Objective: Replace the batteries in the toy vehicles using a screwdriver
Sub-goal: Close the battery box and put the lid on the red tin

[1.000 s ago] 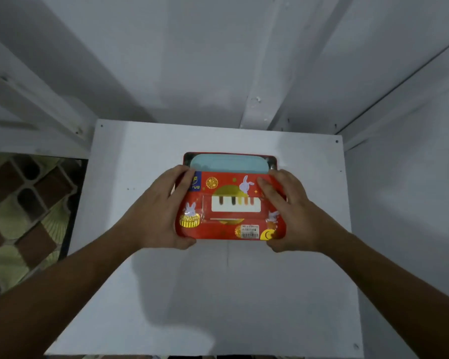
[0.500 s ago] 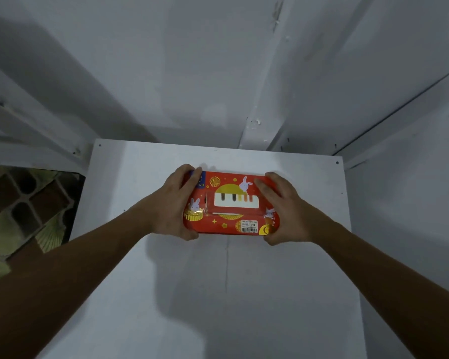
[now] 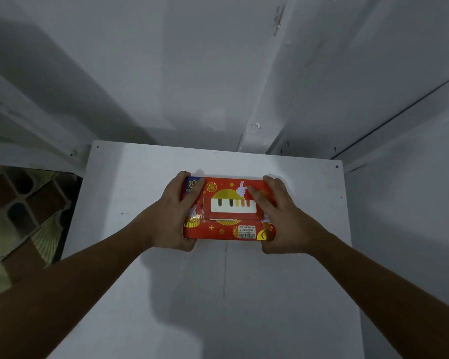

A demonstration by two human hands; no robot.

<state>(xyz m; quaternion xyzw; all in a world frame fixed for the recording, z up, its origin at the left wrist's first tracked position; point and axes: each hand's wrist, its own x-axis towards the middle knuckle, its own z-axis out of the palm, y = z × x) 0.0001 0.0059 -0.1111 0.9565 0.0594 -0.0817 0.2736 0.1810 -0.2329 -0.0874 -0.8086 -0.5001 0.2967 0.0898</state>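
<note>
In the head view, a red box [image 3: 228,211] is grasped at its two ends by the left hand [image 3: 171,218] and the right hand [image 3: 283,224], and it is rested on the white table [image 3: 218,294]. No toy vehicle or screwdriver is seen. The step is judged preparatory; next, the lid is probably to be lifted evenly.
</note>
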